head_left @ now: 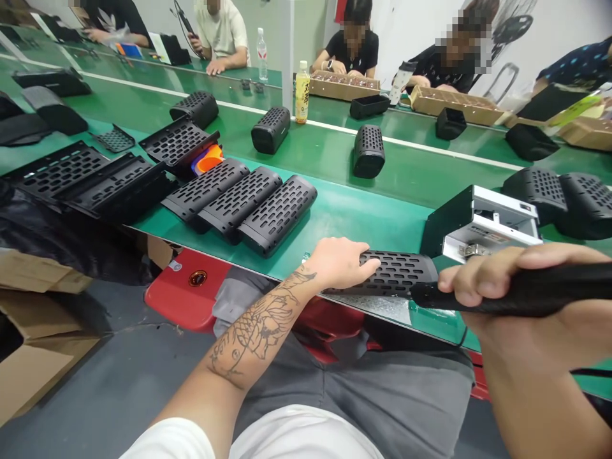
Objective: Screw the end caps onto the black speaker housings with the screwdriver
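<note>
Two legs in grey trousers (411, 382) nearest, below a white shirt (306, 437); to their left, a red stool (179, 306) partly under the green desk (335, 204), and cardboard boxes (43, 363) on the floor. Right hand (502, 273) wrapped around a black tool (564, 287), fingers curled over its top, with the tool's left end overlapping the right end of a holed cover (401, 271) in this view; cannot tell whether touching or just above. Left hand (335, 262), back upward, resting on the cover's left end, thumb and finger against the top; other fingers hidden, so cannot tell how far closed. Hands apart, at opposite ends of the cover, with the cover itself lying along the near edge of the desk. Just behind the right hand, a black-and-white metal box (497, 220). Farther left on the desk, three more covers (241, 201) side by side, aslant, and next to those some open black shells (115, 188) and an orange-and-blue piece (208, 159). Beyond, three black cases (271, 131) spread well apart. Farther still, a yellow bottle (302, 95), then shallow cardboard trays (342, 88) before co-workers (356, 48) on the far side.
</note>
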The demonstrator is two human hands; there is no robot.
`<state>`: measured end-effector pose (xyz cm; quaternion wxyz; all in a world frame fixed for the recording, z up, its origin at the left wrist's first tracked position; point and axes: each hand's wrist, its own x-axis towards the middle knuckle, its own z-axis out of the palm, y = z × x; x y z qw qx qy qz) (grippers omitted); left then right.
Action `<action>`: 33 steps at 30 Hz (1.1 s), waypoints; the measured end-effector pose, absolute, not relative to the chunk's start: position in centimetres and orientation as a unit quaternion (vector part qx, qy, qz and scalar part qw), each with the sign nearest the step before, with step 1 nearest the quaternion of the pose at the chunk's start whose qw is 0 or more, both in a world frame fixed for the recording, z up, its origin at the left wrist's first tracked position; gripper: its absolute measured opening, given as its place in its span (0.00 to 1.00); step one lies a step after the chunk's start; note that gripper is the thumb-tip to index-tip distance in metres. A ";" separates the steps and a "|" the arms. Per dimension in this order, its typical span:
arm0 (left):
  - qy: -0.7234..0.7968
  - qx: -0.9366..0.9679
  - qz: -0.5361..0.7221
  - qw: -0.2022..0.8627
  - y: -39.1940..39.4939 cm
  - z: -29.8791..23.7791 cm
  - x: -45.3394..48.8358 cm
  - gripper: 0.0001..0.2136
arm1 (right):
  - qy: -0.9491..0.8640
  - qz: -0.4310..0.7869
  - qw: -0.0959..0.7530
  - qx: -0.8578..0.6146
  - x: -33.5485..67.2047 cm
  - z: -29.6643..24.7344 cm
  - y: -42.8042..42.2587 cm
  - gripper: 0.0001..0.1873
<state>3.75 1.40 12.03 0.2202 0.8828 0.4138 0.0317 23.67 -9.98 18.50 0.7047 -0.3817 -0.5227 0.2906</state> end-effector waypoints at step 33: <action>0.423 0.873 0.031 0.240 1.5 12.1 3.8 0.29 | -0.548 0.364 0.654 -0.373 22.6 17.0 -8.6 0.20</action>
